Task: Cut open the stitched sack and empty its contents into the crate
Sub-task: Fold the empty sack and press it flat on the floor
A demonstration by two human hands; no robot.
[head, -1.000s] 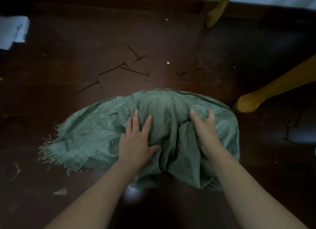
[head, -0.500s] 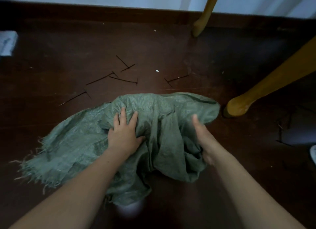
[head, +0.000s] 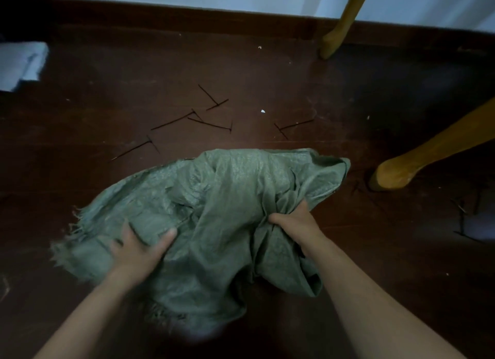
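A limp green woven sack [head: 219, 198] lies crumpled on the dark wooden floor, its frayed edge toward the left. My left hand [head: 136, 249] presses on the sack's left part, fingers spread and curling into the cloth. On the right, my right hand [head: 297, 224] is closed around a bunched fold of the sack. No crate and no cutting tool are in view.
Several thin dark ties [head: 211, 123] lie scattered on the floor beyond the sack. Two yellow wooden furniture legs [head: 393, 171] [head: 334, 37] stand at the right and back. A pale folded cloth [head: 21, 61] lies at the far left. A wall with a dark skirting runs along the back.
My right hand went from flat on the sack to gripping a bunched fold. My left hand slid left and nearer to me. The sack is more crumpled.
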